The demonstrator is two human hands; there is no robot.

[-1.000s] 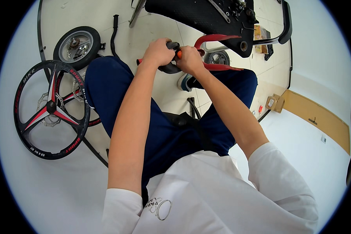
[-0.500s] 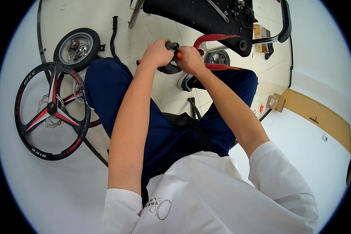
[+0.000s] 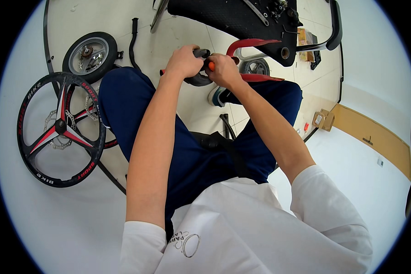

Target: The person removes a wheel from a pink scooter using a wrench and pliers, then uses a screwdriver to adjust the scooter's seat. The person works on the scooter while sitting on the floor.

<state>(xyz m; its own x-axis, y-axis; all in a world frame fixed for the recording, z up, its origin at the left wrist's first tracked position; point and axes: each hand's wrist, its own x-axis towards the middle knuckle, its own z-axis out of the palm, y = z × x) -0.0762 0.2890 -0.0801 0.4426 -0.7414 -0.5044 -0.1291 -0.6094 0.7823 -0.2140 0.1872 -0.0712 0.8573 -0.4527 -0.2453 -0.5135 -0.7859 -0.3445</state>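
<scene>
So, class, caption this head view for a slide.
Left hand on a dark curved part, right hand around an orange piece, red prongs at right.

Three-spoke wheels (image 3: 60,127) show at left, a cardboard box (image 3: 323,120) near a tan door (image 3: 382,145)

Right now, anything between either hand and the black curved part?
Nothing visible by the left hand: it grips the black curved part. The right hand holds an orange-ended object right beside it; fingers hide whether they touch.
</scene>
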